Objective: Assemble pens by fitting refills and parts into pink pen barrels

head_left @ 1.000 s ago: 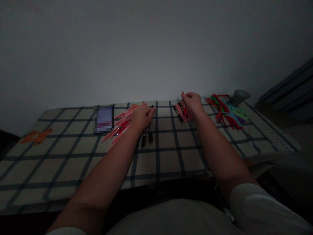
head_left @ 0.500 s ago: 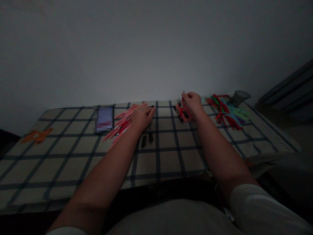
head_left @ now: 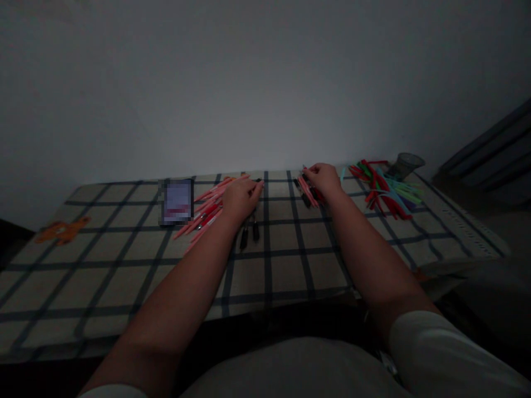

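My left hand [head_left: 243, 197] is closed on a dark-ended pen [head_left: 259, 181] at the right edge of a spread of pink and red pens and pencils [head_left: 205, 213]. Two black-ended pens [head_left: 249, 232] lie just below it. Further right, my right hand [head_left: 323, 178] pinches the top of a pen [head_left: 305, 167] over a smaller group of pink, red and black pens [head_left: 307, 192]. The fingers partly hide that group, and the pen's lower part is hard to tell from the others.
A dark-framed tablet-like object [head_left: 178, 202], blurred out, lies left of the pencils, and an orange bear-shaped piece [head_left: 62, 229] at the far left. Colourful strips [head_left: 385, 190] and a dark mesh cup [head_left: 406, 165] are at the right. A checked cloth [head_left: 286, 271] covers the table against the wall.
My right hand has moved slightly down and left, and the red pen that stood up in its fingers is now lower, among the grouped pens. My left hand has barely moved.
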`<act>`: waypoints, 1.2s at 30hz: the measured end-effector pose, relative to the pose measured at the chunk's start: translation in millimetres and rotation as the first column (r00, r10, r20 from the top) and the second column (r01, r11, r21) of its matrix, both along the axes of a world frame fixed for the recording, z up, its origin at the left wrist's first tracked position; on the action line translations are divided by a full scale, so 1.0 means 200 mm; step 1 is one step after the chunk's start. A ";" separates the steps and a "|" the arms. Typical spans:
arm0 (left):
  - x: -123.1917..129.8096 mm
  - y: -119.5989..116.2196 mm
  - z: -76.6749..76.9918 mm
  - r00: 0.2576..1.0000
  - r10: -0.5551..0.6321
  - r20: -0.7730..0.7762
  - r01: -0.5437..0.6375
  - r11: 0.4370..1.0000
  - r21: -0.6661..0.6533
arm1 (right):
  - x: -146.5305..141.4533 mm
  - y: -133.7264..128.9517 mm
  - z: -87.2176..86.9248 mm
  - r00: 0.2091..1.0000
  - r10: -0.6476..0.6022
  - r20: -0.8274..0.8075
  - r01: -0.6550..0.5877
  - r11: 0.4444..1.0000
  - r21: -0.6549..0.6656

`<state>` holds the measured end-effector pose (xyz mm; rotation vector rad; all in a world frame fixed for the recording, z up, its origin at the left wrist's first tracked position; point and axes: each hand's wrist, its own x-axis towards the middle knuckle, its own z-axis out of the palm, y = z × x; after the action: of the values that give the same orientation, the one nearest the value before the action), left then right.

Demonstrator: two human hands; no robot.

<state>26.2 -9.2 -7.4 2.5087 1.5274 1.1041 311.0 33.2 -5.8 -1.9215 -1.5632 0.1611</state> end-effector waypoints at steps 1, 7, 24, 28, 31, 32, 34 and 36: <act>0.00 0.00 0.00 1.000 0.001 -0.007 -0.001 1.000 -0.003 | 0.00 0.00 0.00 1.000 -0.009 0.017 0.009 1.000 -0.016; 0.00 0.01 -0.01 0.999 0.013 -0.040 -0.013 1.000 -0.006 | -0.01 -0.01 -0.01 0.993 -0.030 0.117 0.041 0.995 -0.094; 0.00 0.01 -0.01 0.999 0.001 -0.037 -0.002 1.000 -0.019 | -0.03 -0.04 0.04 0.984 0.075 0.159 -0.048 0.985 -0.165; 0.00 0.00 -0.01 0.999 0.009 -0.042 -0.009 1.000 -0.012 | -0.03 -0.04 0.03 0.991 0.026 0.134 -0.009 0.991 -0.131; -0.01 0.00 -0.01 0.999 0.006 -0.043 -0.007 1.000 -0.004 | -0.03 -0.04 0.02 0.989 0.016 0.146 0.002 0.993 -0.121; -0.01 0.00 -0.01 0.999 0.008 -0.039 -0.008 1.000 -0.005 | -0.03 -0.03 0.02 0.988 0.018 0.152 0.001 0.992 -0.124; -0.01 0.01 -0.01 1.000 0.010 -0.029 -0.010 1.000 -0.012 | -0.03 -0.04 0.02 0.987 0.019 0.162 0.002 0.992 -0.127; -0.01 0.01 -0.01 1.000 0.008 -0.020 -0.008 1.000 -0.020 | -0.03 -0.04 0.02 0.987 0.018 0.161 0.003 0.992 -0.129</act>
<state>24.6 -8.2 -9.5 2.5100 1.5467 1.0622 304.6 25.2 -1.1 -2.0732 -1.7030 0.1133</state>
